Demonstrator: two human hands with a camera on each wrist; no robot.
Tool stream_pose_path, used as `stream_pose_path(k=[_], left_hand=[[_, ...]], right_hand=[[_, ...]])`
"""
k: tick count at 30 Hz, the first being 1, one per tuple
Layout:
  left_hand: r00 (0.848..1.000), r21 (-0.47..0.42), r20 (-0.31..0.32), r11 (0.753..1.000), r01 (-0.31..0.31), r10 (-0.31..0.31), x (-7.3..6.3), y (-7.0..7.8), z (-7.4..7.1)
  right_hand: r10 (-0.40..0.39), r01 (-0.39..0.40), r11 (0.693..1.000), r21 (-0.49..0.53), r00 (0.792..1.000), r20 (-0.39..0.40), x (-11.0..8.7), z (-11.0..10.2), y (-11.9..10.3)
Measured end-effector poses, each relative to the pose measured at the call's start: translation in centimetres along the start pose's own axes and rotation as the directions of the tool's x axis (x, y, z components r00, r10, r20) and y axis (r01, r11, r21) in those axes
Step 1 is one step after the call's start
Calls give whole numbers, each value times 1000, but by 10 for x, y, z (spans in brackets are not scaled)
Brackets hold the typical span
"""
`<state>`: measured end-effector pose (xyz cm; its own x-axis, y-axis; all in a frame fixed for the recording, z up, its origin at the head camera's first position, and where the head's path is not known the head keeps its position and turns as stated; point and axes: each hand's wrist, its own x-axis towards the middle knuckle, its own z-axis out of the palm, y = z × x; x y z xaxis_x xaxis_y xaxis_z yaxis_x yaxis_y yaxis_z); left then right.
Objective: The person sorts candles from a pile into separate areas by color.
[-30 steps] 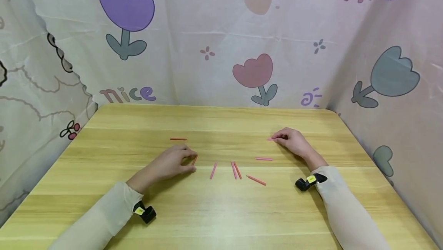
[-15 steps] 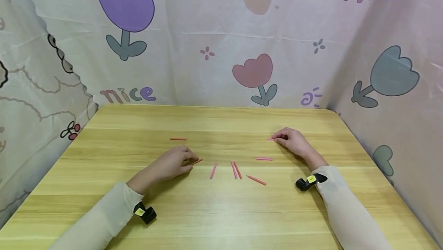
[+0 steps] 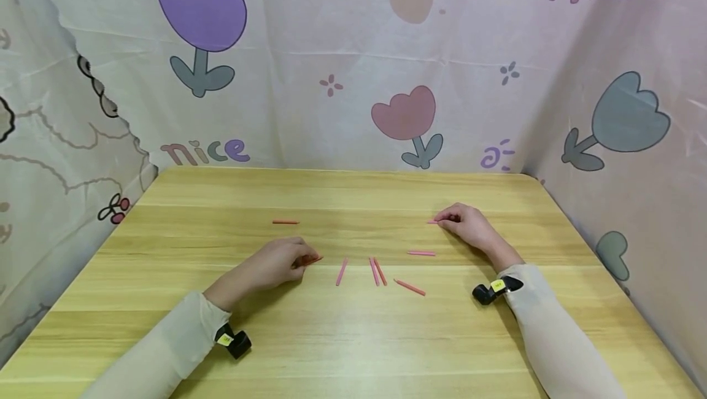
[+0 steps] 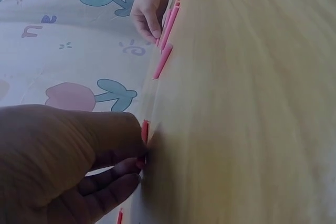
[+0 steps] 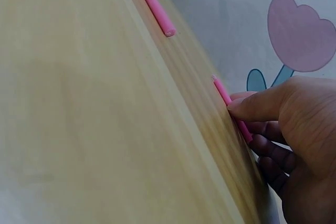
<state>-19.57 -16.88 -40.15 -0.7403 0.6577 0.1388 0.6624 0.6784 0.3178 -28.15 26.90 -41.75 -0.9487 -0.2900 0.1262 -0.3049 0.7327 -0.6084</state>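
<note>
My left hand [image 3: 280, 263] pinches an orange-red candle [image 4: 145, 131] between thumb and fingers, low over the wooden table. The candle's free end points right in the head view; its other end is hidden by the fingers. At the right, my right hand [image 3: 466, 226] holds a thin pink candle [image 5: 222, 91] near the tabletop, its whitish wick end sticking out past the thumb. Just in front of that hand lies another pink candle [image 3: 421, 253]. Behind my left hand is an orange-red candle [image 3: 285, 222], lying sideways.
Between the hands lie a tilted pink candle [image 3: 341, 271], a pink candle [image 3: 374, 271] close beside an orange-red candle [image 3: 380, 271], and a slanted orange-red candle [image 3: 410, 287]. A printed cloth [image 3: 342, 18] hangs behind the table [image 3: 353, 337]. Small cameras sit on both wrists.
The candle in my left hand has turned from steeply upright to nearly sideways, pointing right, as the fingers drew in around it. My right hand has kept its place.
</note>
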Motion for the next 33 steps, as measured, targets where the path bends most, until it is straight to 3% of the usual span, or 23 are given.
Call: stream_pose_path(k=[12, 22, 33], left_hand=[[998, 12, 42, 999, -49, 48, -3, 1, -1], [998, -4, 63, 1000, -21, 21, -3, 4, -4], [998, -21, 46, 999, -34, 34, -3, 2, -6]], right_hand=[[-3, 3, 1000, -7, 1000, -1, 0, -1, 0], [-12, 12, 1000, -17, 1000, 3, 1, 0, 1], [4, -4, 1000, -15, 1000, 7, 0, 0, 4]])
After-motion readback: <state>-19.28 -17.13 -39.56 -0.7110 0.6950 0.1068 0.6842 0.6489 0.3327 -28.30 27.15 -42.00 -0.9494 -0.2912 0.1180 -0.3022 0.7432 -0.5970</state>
